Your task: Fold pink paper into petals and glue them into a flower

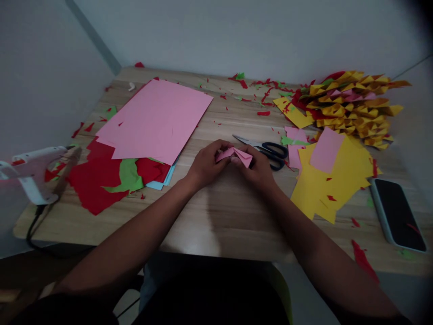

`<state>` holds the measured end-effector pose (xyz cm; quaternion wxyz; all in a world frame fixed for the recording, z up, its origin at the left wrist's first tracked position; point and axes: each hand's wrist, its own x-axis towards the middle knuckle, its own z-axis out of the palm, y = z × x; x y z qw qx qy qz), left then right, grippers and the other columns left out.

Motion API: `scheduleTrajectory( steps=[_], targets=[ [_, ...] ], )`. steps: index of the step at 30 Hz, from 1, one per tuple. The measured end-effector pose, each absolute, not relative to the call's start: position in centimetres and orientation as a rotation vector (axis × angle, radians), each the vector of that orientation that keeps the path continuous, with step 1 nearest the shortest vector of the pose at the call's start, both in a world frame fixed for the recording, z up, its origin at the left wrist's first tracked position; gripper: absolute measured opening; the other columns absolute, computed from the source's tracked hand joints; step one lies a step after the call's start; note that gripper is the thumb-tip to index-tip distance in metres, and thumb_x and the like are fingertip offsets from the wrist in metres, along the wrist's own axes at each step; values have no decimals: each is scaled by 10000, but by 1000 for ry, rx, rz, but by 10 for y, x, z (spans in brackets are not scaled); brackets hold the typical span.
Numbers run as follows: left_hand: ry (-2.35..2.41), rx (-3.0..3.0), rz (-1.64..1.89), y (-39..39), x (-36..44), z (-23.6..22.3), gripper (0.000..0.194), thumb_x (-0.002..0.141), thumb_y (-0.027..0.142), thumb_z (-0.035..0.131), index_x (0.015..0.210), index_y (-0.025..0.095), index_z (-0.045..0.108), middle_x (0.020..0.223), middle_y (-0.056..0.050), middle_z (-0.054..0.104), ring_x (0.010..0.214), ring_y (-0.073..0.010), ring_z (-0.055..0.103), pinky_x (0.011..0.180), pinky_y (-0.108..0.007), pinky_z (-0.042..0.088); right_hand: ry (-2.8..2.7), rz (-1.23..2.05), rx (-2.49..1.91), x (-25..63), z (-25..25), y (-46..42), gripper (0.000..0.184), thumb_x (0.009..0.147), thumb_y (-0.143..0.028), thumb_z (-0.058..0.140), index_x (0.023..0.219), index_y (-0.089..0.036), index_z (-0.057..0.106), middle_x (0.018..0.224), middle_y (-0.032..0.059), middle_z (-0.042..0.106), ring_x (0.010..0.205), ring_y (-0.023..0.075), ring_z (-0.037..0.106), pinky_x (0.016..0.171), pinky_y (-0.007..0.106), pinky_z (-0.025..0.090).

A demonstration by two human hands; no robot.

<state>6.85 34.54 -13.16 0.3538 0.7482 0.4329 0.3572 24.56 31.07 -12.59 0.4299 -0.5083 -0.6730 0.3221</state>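
Note:
Between my two hands is a small folded piece of pink paper (242,156), with creased, pointed flaps. My left hand (211,161) grips its left end, fingers curled and thumb underneath. On the other end, my right hand (256,164) pinches the folded flap. Both hands are just above the wooden table. Scissors (275,151) with dark handles lie right behind my right hand, their blades pointing left. To the right, a pink paper rectangle (327,150) rests on yellow sheets (341,180).
Large pink sheets (158,117) cover red paper (98,185) at the left. A hot glue gun (37,169) stands at the left edge, its cord hanging down. A yellow folded-paper piece (355,108) sits back right, a phone (399,214) front right. Red and green scraps are scattered about.

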Motion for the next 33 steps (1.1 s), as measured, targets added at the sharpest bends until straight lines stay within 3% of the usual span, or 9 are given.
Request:
scheduleTrajectory(
  steps=[7, 12, 18, 22, 29, 33],
  targets=[
    [1061, 1968, 948, 346, 67, -131, 263, 880, 300, 618, 1119, 195, 648, 1040, -43, 720, 923, -193, 642, 807, -289, 466, -1671, 712, -1284, 244, -126, 312, 125, 889, -320, 601, 813, -225, 571, 747, -3, 603, 682, 162, 520, 658, 291, 404],
    [1039, 1959, 911, 346, 66, -129, 285, 908, 318, 590, 1154, 193, 661, 1023, -36, 730, 891, -183, 647, 779, -277, 453, -1633, 680, -1309, 244, -124, 312, 201, 898, -322, 561, 723, -227, 541, 647, -21, 544, 618, 154, 485, 609, 287, 377],
    [1103, 1983, 857, 346, 65, -127, 248, 919, 337, 582, 1093, 200, 694, 1005, -37, 748, 880, -189, 655, 766, -286, 442, -1610, 758, -1261, 246, -120, 311, 228, 853, -441, 649, 878, -218, 611, 781, 2, 639, 708, 174, 546, 671, 299, 414],
    [1096, 1993, 835, 346, 64, -128, 243, 914, 303, 577, 1096, 200, 700, 982, -35, 747, 863, -188, 648, 759, -287, 443, -1534, 770, -1349, 245, -123, 313, 204, 889, -401, 581, 803, -216, 589, 688, -17, 566, 648, 156, 500, 640, 293, 376],
    [1108, 1990, 899, 343, 65, -128, 419, 898, 284, 621, 1313, 230, 599, 1072, -45, 736, 896, -188, 667, 804, -296, 478, -1524, 757, -1394, 245, -124, 314, 190, 872, -344, 588, 727, -226, 554, 607, -39, 516, 587, 144, 453, 598, 287, 345],
    [1047, 2040, 941, 342, 66, -128, 321, 904, 270, 622, 1221, 227, 651, 1138, -54, 726, 992, -190, 662, 873, -298, 486, -1526, 720, -1416, 245, -125, 314, 149, 873, -329, 594, 773, -220, 582, 650, -28, 552, 620, 150, 478, 619, 288, 364]
  ],
)
